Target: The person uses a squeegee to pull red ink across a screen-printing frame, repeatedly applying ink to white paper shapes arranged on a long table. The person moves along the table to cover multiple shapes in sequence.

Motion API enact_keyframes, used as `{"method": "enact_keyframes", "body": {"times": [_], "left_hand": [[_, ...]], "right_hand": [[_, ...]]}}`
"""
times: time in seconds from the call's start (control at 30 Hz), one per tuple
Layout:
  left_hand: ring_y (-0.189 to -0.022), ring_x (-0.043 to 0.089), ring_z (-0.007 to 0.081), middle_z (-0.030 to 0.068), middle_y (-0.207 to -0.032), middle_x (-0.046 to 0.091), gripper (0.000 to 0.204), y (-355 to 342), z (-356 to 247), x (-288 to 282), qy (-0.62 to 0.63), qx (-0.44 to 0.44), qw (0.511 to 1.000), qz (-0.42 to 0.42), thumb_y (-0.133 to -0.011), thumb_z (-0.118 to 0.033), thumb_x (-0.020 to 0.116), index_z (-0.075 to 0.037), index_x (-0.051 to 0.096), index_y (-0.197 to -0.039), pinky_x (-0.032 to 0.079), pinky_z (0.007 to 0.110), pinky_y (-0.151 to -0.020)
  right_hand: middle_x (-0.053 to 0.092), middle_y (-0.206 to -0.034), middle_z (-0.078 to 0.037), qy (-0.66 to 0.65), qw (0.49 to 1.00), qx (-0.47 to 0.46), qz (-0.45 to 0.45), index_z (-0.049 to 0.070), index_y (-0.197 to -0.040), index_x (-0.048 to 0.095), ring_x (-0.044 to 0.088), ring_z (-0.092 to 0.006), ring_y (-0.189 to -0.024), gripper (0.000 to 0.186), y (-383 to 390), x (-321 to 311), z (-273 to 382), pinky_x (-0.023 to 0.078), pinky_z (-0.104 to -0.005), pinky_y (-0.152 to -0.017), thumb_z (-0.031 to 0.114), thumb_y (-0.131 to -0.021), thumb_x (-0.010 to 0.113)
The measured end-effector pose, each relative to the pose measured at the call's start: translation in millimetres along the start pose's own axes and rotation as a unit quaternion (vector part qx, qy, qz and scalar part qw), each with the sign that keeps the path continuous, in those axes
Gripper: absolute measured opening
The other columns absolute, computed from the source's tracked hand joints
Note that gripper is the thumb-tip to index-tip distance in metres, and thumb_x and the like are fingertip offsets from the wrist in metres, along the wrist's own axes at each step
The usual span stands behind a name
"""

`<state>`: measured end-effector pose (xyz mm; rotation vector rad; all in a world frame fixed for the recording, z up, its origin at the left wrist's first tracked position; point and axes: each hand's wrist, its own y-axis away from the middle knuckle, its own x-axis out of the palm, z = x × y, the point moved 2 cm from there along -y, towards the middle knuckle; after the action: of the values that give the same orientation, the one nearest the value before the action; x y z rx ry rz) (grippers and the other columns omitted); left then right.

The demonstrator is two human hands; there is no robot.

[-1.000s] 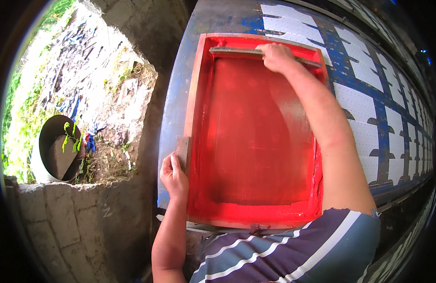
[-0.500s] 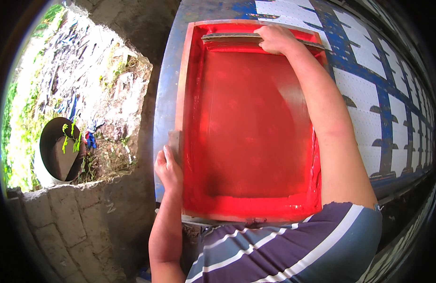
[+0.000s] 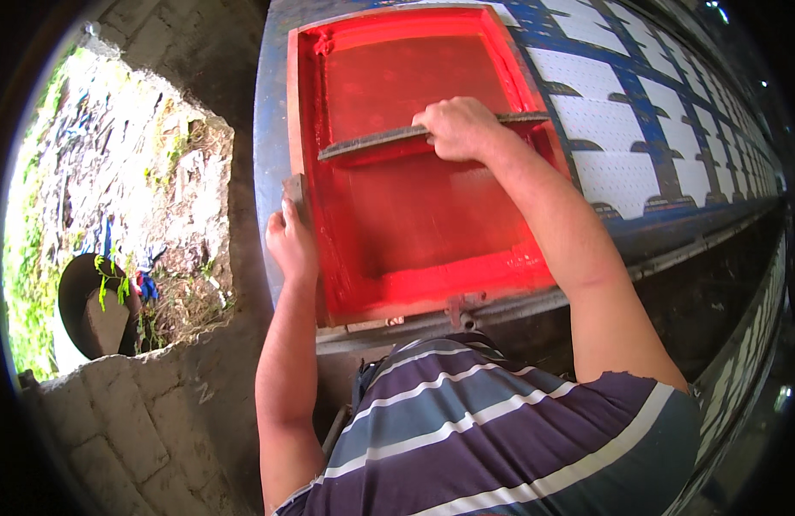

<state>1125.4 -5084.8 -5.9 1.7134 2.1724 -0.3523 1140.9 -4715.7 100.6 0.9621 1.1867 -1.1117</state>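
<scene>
A red-coated screen frame [image 3: 423, 219] lies on a long blue-stained table [image 3: 273, 69]. My right hand [image 3: 453, 129] is closed around a long dark squeegee blade [image 3: 367, 143], which spans the inside of the screen a little above its middle. Red ink [image 3: 440, 272] lines the screen's inner border. At the left side of the frame, my left hand [image 3: 290, 236] grips a small greyish-brown block [image 3: 296, 191] attached to, or against, the frame's edge. A metal fitting [image 3: 457, 310] sits at the frame's near edge.
Rows of white perforated pieces [image 3: 604, 176] cover the table to the right. On the left, a rough concrete wall [image 3: 131, 421] edges an opening onto sunlit debris [image 3: 182, 181] and greenery, with an open cylindrical container [image 3: 62, 327] in it. A metal rail [image 3: 655, 262] runs along the table's edge.
My right hand has drawn the squeegee from the screen's far end toward me, to near its middle. The view has shifted, so screen and left hand appear higher and further left.
</scene>
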Motion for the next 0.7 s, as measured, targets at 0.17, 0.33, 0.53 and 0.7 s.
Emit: {"method": "enact_keyframes", "body": {"times": [0.17, 0.33, 0.53, 0.7], "left_hand": [[-0.09, 0.068, 0.0389, 0.0252, -0.089, 0.072, 0.067, -5, 4, 0, -0.022, -0.031, 0.999, 0.01, -0.11, -0.057, 0.066, 0.009, 0.071, -0.102, 0.053, 0.052, -0.089], [-0.099, 0.078, 0.0402, 0.0266, -0.105, 0.081, 0.062, 2, -4, -3, -0.049, 0.03, 0.998, -0.01, -0.098, -0.055, 0.084, 0.006, 0.075, -0.109, 0.058, 0.05, -0.095], [-0.108, 0.081, 0.0394, 0.0244, -0.113, 0.084, 0.066, 2, -4, -4, -0.089, 0.02, 0.996, 0.018, -0.08, -0.045, 0.099, 0.003, 0.076, -0.12, 0.06, 0.048, -0.1], [-0.098, 0.079, 0.0312, 0.0202, -0.108, 0.082, 0.061, -2, -3, -1, -0.115, 0.031, 0.993, 0.001, -0.082, -0.032, 0.099, 0.004, 0.075, -0.124, 0.061, 0.045, -0.09]], "right_hand": [[0.082, -0.106, -0.012, 0.005, 1.0, 0.01, 0.008, 0.02, -0.113, 0.084, 0.081, -0.0381, -0.1, 0.032, 88, 16, 65, 0.065, -0.0556, -0.086, 0.009, -0.088, 0.068], [0.082, -0.103, -0.011, -0.011, 1.0, 0.027, 0.004, 0.02, -0.111, 0.084, 0.082, -0.0366, -0.098, 0.032, 166, 29, 124, 0.066, -0.0544, -0.085, 0.008, -0.085, 0.068], [0.078, -0.111, -0.011, -0.016, 0.999, 0.016, -0.027, 0.015, -0.119, 0.082, 0.077, -0.0337, -0.112, 0.03, 209, 33, 156, 0.062, -0.0513, -0.097, 0.031, -0.095, 0.078], [0.075, -0.116, -0.016, -0.038, 0.997, -0.014, -0.061, 0.009, -0.115, 0.083, 0.07, -0.0359, -0.12, 0.063, 234, 47, 159, 0.056, -0.0548, -0.101, 0.069, -0.098, 0.073]]}}
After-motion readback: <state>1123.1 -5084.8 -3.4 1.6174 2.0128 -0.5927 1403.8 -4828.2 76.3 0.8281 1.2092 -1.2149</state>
